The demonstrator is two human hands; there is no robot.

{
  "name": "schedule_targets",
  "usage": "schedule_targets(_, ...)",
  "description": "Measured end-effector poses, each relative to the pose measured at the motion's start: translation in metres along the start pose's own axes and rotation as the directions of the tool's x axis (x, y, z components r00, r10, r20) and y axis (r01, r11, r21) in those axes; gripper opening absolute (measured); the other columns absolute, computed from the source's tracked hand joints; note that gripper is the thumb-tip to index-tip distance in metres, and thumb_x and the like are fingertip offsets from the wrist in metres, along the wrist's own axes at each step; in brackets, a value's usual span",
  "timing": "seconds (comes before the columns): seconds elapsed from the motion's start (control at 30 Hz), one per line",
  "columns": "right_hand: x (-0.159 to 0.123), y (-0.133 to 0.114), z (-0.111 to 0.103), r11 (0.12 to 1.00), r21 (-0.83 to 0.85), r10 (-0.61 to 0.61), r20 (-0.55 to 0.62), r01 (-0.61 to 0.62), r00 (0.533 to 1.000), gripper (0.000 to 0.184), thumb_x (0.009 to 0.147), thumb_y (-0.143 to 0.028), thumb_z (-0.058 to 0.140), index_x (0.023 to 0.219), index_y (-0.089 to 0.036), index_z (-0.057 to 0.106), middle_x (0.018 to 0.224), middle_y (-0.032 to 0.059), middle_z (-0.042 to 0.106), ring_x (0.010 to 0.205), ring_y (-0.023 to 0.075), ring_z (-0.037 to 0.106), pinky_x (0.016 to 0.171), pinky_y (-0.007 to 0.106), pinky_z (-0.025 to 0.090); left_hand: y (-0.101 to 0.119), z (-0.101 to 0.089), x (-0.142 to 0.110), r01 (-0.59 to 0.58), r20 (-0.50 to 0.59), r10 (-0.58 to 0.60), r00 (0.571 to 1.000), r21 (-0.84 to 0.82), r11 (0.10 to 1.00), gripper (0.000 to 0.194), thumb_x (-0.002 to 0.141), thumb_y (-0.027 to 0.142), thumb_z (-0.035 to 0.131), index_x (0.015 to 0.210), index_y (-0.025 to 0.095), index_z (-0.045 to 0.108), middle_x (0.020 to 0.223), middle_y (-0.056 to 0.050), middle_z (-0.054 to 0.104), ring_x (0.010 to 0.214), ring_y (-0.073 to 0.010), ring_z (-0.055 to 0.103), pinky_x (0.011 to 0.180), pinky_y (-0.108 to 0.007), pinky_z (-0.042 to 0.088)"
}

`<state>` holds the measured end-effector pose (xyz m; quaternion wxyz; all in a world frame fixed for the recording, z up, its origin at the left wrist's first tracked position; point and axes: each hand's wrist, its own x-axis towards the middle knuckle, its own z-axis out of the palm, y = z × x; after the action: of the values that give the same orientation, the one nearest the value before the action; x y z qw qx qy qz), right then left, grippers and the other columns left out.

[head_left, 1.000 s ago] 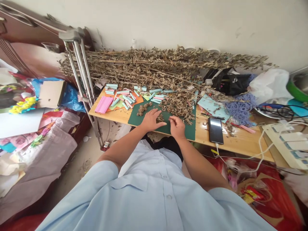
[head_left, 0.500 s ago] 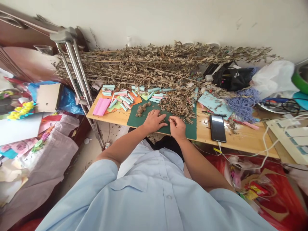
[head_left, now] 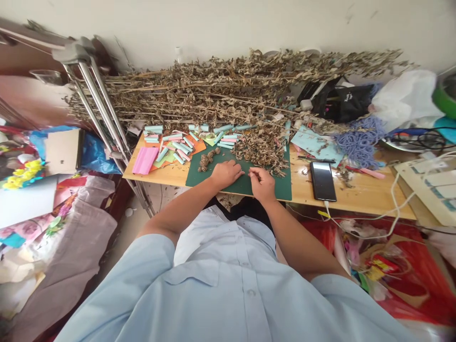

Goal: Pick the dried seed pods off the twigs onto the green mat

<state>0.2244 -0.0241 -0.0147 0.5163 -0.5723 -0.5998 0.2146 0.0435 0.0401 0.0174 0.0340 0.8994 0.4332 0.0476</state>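
The left hand (head_left: pixel 226 173) lies palm down and flat on the green cutting mat (head_left: pixel 281 189), fingers together and pointing toward the right hand (head_left: pixel 261 184), gripping nothing that shows. The right hand has its fingertips (head_left: pixel 251 173) bunched in a pinch just beside the left fingers; whether they hold a crumb is too small to tell.

Taking 12 o'clock as straight ahead from the hands, toward the wall, and working left to right: a metal crutch (head_left: pixel 96 99) leans against the bench (head_left: pixel 167 175) at 10 o'clock. A pink paper stack (head_left: pixel 144 160) lies at 9 o'clock, and pale blue and pink paper rolls (head_left: pixel 176 145) sit on orange paper (head_left: pixel 195 148) at 10 o'clock. On the mat, a small clump of dried buds (head_left: pixel 205 161) sits at 10 o'clock, and a heap of crumbled dried leaves (head_left: pixel 260 149) at 12 o'clock, below long dried stalks (head_left: pixel 213 90) that lie along the back of the bench. A black phone (head_left: pixel 323 181) lies at 3 o'clock, with a tangle of purple yarn (head_left: pixel 359 147) and a white plastic bag (head_left: pixel 406 97) at 2 o'clock.
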Motion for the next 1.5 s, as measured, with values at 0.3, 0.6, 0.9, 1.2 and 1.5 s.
schedule_targets(0.3, 0.000, 0.001, 0.000, 1.000, 0.005, 0.011, -0.003, -0.011, 1.000, 0.021, 0.093, -0.030, 0.055, 0.106, -0.023, 0.071, 0.099, 0.0076, 0.075, 0.087, 0.0222, 0.071, 0.084, 0.039, 0.058, -0.002, 0.004, 0.008, -0.011, 0.023, 0.011, 1.000, -0.017, 1.000, 0.051, 0.103, 0.044, 0.031, 0.096, 0.013, 0.070, 0.091, -0.016, 0.069, 0.085, -0.0257, 0.066, 0.066, -0.033, 0.040)
schedule_targets(0.6, 0.000, 0.003, 0.000, 1.000, -0.010, 0.017, 0.013, -0.017, 1.000, 0.023, 0.094, -0.031, 0.053, 0.108, -0.023, 0.070, 0.099, 0.0071, 0.075, 0.087, 0.0220, 0.072, 0.086, 0.040, 0.059, -0.004, -0.002, 0.009, 0.080, 0.047, -0.077, 0.996, -0.046, 0.996, 0.043, 0.099, 0.037, 0.038, 0.088, 0.015, 0.073, 0.092, -0.015, 0.072, 0.086, -0.0266, 0.066, 0.069, -0.035, 0.042)
schedule_targets(0.9, 0.000, 0.006, 0.002, 0.999, 0.009, 0.044, 0.004, -0.044, 0.999, 0.024, 0.094, -0.033, 0.054, 0.107, -0.022, 0.070, 0.101, 0.0083, 0.075, 0.089, 0.0226, 0.073, 0.086, 0.040, 0.059, 0.000, -0.005, -0.002, 0.070, -0.022, -0.071, 0.997, -0.035, 0.997, 0.049, 0.094, 0.058, 0.047, 0.105, 0.015, 0.068, 0.099, -0.016, 0.065, 0.093, -0.0295, 0.062, 0.077, -0.038, 0.045)
schedule_targets(1.2, 0.000, 0.007, 0.003, 0.999, 0.013, 0.040, -0.005, -0.040, 0.999, 0.023, 0.093, -0.033, 0.055, 0.106, -0.022, 0.071, 0.094, 0.0067, 0.075, 0.084, 0.0222, 0.072, 0.086, 0.041, 0.058, -0.006, -0.024, -0.020, -0.005, -0.076, -0.004, 0.997, -0.109, 0.994, 0.067, 0.085, 0.066, 0.061, 0.138, 0.024, 0.056, 0.122, -0.015, 0.059, 0.115, -0.0326, 0.057, 0.098, -0.044, 0.043)
schedule_targets(1.5, 0.000, 0.008, 0.004, 0.999, 0.011, 0.039, -0.012, -0.039, 0.999, 0.023, 0.093, -0.033, 0.056, 0.105, -0.022, 0.072, 0.094, 0.0066, 0.075, 0.083, 0.0226, 0.072, 0.084, 0.041, 0.058, -0.017, -0.025, -0.024, 0.056, -0.113, -0.114, 0.987, -0.426, 0.903, 0.086, 0.082, 0.057, 0.071, 0.152, 0.020, 0.038, 0.131, -0.013, 0.063, 0.126, -0.0296, 0.057, 0.105, -0.040, 0.047)
